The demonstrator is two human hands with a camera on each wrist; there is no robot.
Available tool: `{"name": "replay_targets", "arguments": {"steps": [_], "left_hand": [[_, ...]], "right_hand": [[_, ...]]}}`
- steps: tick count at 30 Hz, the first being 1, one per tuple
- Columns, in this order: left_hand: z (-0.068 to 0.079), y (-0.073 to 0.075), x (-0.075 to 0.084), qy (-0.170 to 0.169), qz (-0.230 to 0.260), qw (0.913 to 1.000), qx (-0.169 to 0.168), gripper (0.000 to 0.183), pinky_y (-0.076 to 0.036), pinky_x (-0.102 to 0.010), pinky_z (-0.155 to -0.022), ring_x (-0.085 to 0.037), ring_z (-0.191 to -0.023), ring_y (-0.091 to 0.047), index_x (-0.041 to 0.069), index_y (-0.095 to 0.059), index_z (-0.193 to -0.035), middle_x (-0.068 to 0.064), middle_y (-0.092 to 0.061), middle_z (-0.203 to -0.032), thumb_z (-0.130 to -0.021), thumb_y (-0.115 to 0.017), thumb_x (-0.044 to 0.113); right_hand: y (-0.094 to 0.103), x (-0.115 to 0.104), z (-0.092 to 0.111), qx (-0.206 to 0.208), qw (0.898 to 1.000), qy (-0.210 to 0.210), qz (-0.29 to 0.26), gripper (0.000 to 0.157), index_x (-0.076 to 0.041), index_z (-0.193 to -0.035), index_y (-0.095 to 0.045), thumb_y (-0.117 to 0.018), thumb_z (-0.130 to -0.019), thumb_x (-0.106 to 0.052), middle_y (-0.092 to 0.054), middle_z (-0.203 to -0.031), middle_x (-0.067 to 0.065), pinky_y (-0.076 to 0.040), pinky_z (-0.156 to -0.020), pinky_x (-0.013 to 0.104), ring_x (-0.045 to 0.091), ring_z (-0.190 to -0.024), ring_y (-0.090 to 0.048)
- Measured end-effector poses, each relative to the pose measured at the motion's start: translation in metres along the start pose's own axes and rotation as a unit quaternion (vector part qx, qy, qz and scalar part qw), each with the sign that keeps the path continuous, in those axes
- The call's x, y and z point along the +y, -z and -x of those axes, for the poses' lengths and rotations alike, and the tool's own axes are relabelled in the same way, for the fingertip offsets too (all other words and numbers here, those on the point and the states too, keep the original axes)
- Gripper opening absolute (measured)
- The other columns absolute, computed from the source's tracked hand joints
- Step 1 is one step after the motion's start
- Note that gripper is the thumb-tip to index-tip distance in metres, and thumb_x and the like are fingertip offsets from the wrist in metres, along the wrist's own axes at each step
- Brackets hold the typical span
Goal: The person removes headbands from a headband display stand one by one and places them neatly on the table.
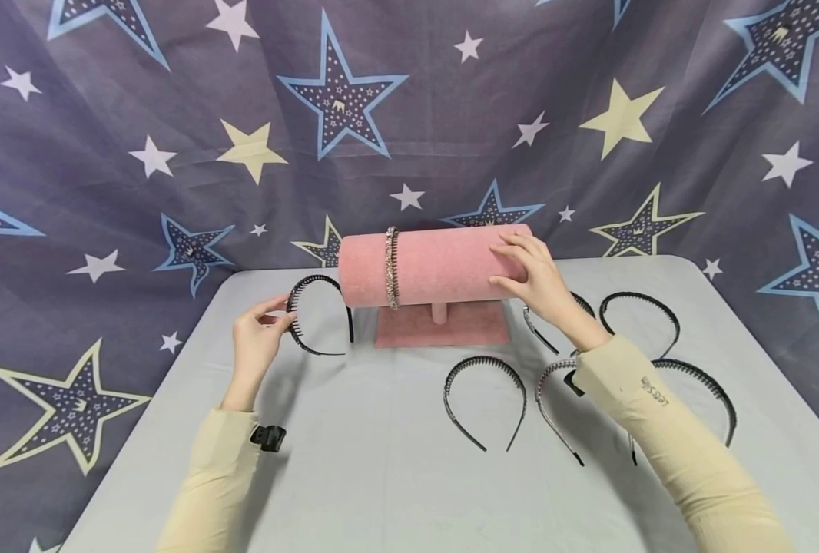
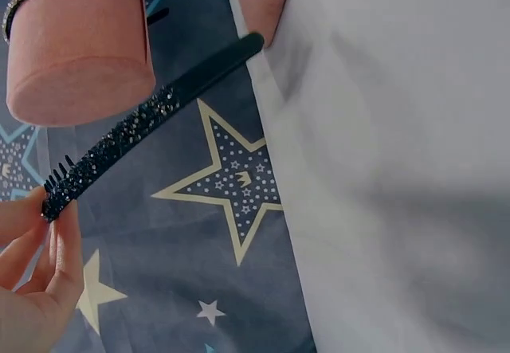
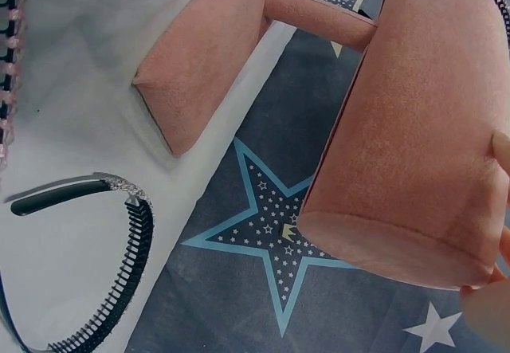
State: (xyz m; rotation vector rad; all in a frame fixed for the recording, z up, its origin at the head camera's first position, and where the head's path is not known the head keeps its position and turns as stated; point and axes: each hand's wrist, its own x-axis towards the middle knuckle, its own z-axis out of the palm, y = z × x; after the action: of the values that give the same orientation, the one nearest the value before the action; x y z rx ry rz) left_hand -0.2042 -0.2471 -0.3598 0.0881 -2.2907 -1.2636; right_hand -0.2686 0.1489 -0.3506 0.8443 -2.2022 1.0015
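My left hand (image 1: pixel 256 338) pinches a black toothed headband (image 1: pixel 297 307) by its side, just left of the pink display stand. In the left wrist view that headband (image 2: pixel 119 142) shows dark glitter along its outer face and a plain black tip, near the end of the roll. A rhinestone headband (image 1: pixel 392 269) sits around the left part of the stand's padded roll (image 1: pixel 451 265). At the roll's right end, my right hand (image 1: pixel 537 276) grips it, fingers over the top and thumb on the near side.
Several headbands lie on the grey-white table (image 1: pixel 354 461): one in front of the stand (image 1: pixel 485 361), a pink-beaded one (image 1: pixel 544 395), others under and beyond the right forearm, including one at the back right (image 1: pixel 641 296). A star-patterned curtain (image 1: pixel 409 115) hangs behind.
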Motion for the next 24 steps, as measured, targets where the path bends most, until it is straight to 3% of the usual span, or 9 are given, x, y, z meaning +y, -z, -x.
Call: {"name": "replay_targets", "arguments": {"steps": [8, 14, 19, 24], "left_hand": [[0.001, 0.006, -0.003, 0.066, 0.044, 0.9955, -0.052, 0.028, -0.05, -0.012, -0.058, 0.005, -0.058, -0.052, -0.006, -0.062, -0.106, -0.024, -0.06, -0.097, -0.078, -0.063, -0.002], [0.003, 0.012, -0.009, 0.099, 0.035, 0.9902, -0.092, 0.029, -0.05, -0.014, -0.058, 0.003, -0.058, -0.053, -0.006, -0.06, -0.108, -0.013, -0.062, -0.092, -0.08, -0.062, 0.0], [0.005, 0.017, -0.016, 0.131, 0.032, 0.9785, -0.156, 0.035, -0.052, -0.02, -0.066, 0.004, -0.064, -0.055, -0.006, -0.056, -0.114, 0.0, -0.061, -0.09, -0.082, -0.061, 0.005], [0.007, 0.019, -0.019, 0.155, 0.07, 0.9623, -0.213, 0.039, -0.051, -0.017, -0.068, 0.004, -0.071, -0.056, -0.01, -0.051, -0.118, 0.006, -0.06, -0.09, -0.083, -0.059, 0.005]], "right_hand": [[0.0, 0.002, 0.0, -0.001, 1.0, -0.001, 0.005, 0.048, 0.0, -0.111, -0.059, -0.075, -0.067, -0.007, -0.048, -0.124, 0.019, -0.018, -0.106, 0.041, 0.035, -0.12, -0.033], [0.0, 0.001, 0.0, -0.002, 1.0, -0.001, 0.006, 0.048, 0.0, -0.112, -0.059, -0.075, -0.067, -0.008, -0.048, -0.124, 0.019, -0.018, -0.106, 0.042, 0.035, -0.12, -0.034], [0.0, 0.001, 0.0, -0.004, 1.0, -0.002, 0.005, 0.048, 0.0, -0.112, -0.059, -0.075, -0.067, -0.008, -0.048, -0.124, 0.018, -0.018, -0.106, 0.043, 0.035, -0.12, -0.033], [0.0, 0.001, 0.0, -0.005, 1.0, -0.003, 0.0, 0.047, 0.0, -0.111, -0.06, -0.075, -0.067, -0.007, -0.048, -0.124, 0.018, -0.015, -0.107, 0.04, 0.035, -0.121, -0.032]]}}
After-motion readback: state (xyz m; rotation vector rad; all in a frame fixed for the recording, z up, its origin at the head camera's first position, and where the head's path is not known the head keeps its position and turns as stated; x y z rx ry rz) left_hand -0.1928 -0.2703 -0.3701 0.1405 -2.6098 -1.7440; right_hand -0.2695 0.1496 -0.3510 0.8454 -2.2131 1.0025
